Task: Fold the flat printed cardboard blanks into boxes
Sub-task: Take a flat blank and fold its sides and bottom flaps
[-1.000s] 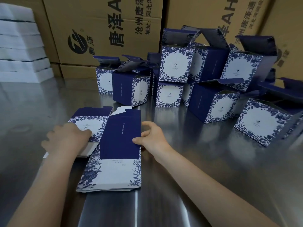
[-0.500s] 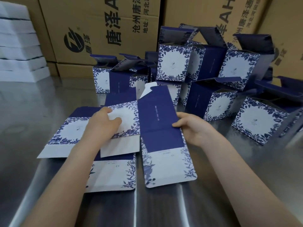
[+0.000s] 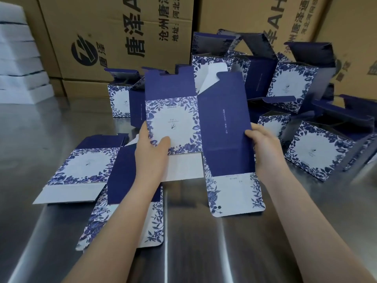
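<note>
Head view: the held blank [image 3: 214,129] stands raised in front of the person, over the steel worktop [image 3: 204,252]; its floral panel faces the camera on the left and its plain navy panel on the right, the two meeting at an upright crease; navy flaps stick up from its top edge, a white flap and a floral flap hang from its bottom edge, and whether that lowest flap touches the worktop cannot be told. The hands are apart, each clamped on one side of the held blank; the left hand [image 3: 152,152] grips the lower left of the floral panel, thumb on the printed face; the right hand [image 3: 263,148] curls its fingers round the right edge of the navy panel. Left of the held blank and below it, two flat blanks [image 3: 81,170] lie overlapping on the worktop, one partly under the left forearm. Behind and right of the held blank stands a cluster of folded boxes [image 3: 318,152], lids open, some stacked. Beyond these, brown cartons [image 3: 122,37] with black print form a wall; far left of the held blank sits a stack of white slabs [image 3: 18,58].
</note>
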